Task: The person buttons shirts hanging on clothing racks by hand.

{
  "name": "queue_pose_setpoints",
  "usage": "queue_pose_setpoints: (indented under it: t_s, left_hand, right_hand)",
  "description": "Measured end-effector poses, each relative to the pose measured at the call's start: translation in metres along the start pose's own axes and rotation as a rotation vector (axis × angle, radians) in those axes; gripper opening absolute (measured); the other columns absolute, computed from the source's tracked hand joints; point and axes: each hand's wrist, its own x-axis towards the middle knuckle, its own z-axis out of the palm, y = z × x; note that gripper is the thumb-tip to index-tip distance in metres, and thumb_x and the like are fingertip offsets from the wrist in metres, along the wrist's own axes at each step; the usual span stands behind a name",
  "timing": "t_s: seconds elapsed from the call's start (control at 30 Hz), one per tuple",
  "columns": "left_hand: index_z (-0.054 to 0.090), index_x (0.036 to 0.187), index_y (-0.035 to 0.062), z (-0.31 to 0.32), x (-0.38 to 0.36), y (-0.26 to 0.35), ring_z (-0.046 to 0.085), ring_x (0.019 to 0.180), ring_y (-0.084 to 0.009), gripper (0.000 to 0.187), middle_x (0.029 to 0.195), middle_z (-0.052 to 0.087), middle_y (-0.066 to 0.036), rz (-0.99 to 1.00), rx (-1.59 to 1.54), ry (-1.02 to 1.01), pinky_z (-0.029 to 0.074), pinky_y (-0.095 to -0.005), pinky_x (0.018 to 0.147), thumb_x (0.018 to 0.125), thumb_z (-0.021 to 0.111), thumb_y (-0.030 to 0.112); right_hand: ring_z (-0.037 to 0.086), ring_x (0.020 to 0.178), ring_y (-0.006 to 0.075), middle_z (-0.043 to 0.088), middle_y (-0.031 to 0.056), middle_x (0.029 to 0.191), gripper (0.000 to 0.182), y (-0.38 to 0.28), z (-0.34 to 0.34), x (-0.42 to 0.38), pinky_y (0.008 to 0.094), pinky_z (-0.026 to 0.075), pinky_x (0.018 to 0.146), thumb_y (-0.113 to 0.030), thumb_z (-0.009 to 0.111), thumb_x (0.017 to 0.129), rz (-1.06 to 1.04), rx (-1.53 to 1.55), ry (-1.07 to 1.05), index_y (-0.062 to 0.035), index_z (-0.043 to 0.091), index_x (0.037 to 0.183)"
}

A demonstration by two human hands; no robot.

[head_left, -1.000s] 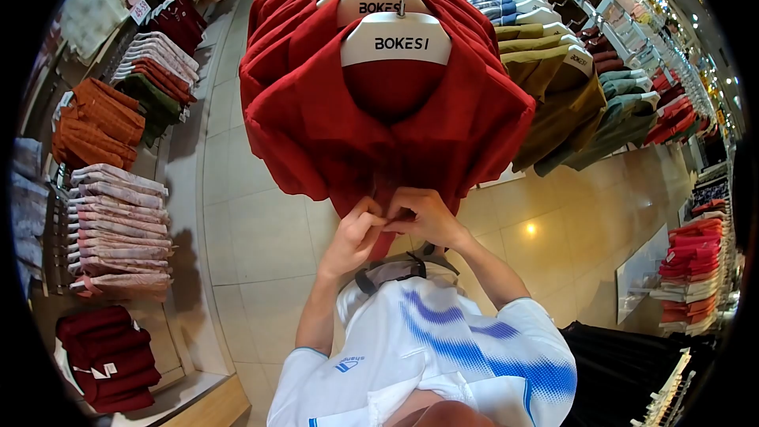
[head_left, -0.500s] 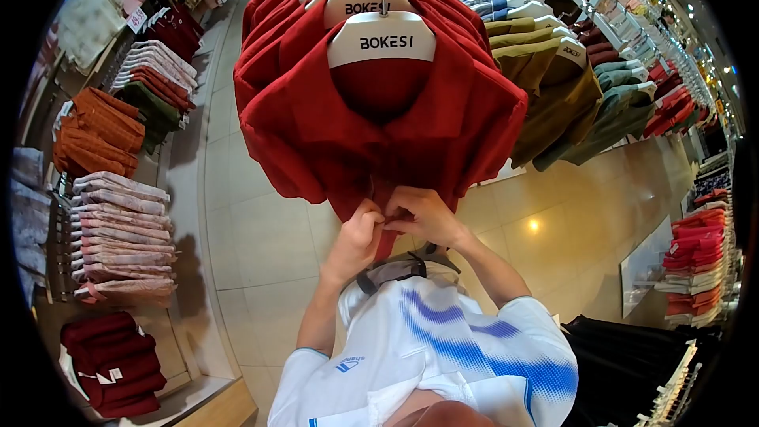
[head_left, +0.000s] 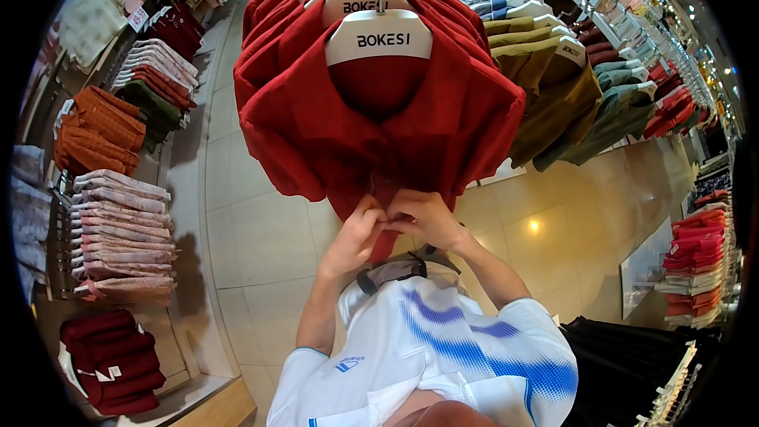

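The front red shirt (head_left: 292, 122) hangs from a white hanger (head_left: 379, 41) lettered BOKESI, with its collar spread open. Low on its front, my left hand (head_left: 357, 236) pinches the red cloth along the front edge. My right hand (head_left: 423, 217) grips the same edge from the other side, its fingertips meeting those of the left. A small button or hole between the fingertips cannot be made out. Below the hands a strip of red cloth hangs down in front of my waist. More red shirts on white hangers stand in a row behind the front one.
Olive shirts (head_left: 545, 71) and green ones (head_left: 617, 115) hang to the right of the red row. Along the left wall are orange clothes (head_left: 100, 133), pink patterned garments (head_left: 122, 229) and a dark red bundle (head_left: 115, 362). Black clothes (head_left: 624, 356) hang at the lower right.
The front shirt and its hanger have shifted very slightly left. Both hands remain at the same part of the cloth, with the fingers slightly rearranged.
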Motion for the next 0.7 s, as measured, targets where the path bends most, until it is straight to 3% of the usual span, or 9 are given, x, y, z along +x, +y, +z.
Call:
queue_pose_setpoints:
  t_s: [0.2,0.3,0.4,0.47,0.57,0.7]
  left_hand:
    - [0.053,0.103,-0.0016,0.006,-0.007,-0.004,0.054,0.088,-0.0268,0.01,0.104,0.052,-0.015,-0.034,-0.145,0.085,0.046,-0.0328,0.078,0.093,0.053,-0.005]
    - [0.055,0.103,-0.0021,0.007,-0.006,0.001,0.056,0.092,-0.0243,0.01,0.106,0.055,-0.014,-0.1,-0.264,0.164,0.046,-0.0306,0.082,0.094,0.052,-0.004]
    - [0.056,0.102,-0.0024,0.006,-0.008,0.002,0.056,0.09,-0.0195,0.008,0.104,0.057,-0.012,-0.175,-0.321,0.188,0.045,-0.0288,0.082,0.096,0.051,-0.002]
    - [0.057,0.107,-0.0023,0.007,-0.014,-0.006,0.057,0.092,-0.0144,0.011,0.104,0.06,-0.009,-0.328,-0.512,0.239,0.046,-0.0264,0.083,0.097,0.053,0.0]
    - [0.058,0.114,-0.0022,0.004,-0.021,-0.014,0.057,0.097,-0.0108,0.017,0.108,0.062,-0.006,-0.365,-0.506,0.091,0.047,-0.0254,0.087,0.098,0.054,0.003]
    - [0.057,0.119,-0.0023,0.006,-0.022,-0.013,0.058,0.102,-0.0115,0.022,0.111,0.063,-0.006,-0.43,-0.595,0.067,0.047,-0.0267,0.091,0.098,0.054,0.004]
  right_hand:
    - [0.062,0.069,0.0257,0.06,0.0082,0.081,0.015,-0.006,-0.003,-0.002,0.0356,0.051,0.06,-0.004,0.076,0.075,0.011,0.02,0.018,-0.0039,0.065,0.086]
    - [0.061,0.07,0.0276,0.059,0.0089,0.08,0.015,-0.007,-0.004,0.001,0.0368,0.05,0.06,-0.004,0.074,0.077,-0.12,-0.07,0.07,-0.0037,0.063,0.087]
    - [0.06,0.069,0.0287,0.058,0.0092,0.079,0.015,-0.006,-0.003,0.001,0.0379,0.049,0.06,-0.004,0.073,0.077,-0.162,-0.088,0.053,-0.0039,0.062,0.088]
    - [0.059,0.069,0.0283,0.057,0.0089,0.078,0.015,-0.006,-0.002,0.002,0.0385,0.049,0.06,-0.004,0.072,0.077,-0.244,-0.128,0.026,-0.0047,0.061,0.087]
    - [0.06,0.07,0.0283,0.057,0.0086,0.079,0.016,-0.005,-0.002,0.002,0.0385,0.049,0.06,-0.005,0.072,0.076,-0.287,-0.188,0.061,-0.0049,0.061,0.087]
    - [0.06,0.071,0.0288,0.057,0.0086,0.08,0.017,-0.003,-0.003,-0.001,0.0385,0.049,0.06,-0.004,0.072,0.076,-0.244,-0.188,0.051,-0.0051,0.06,0.088]
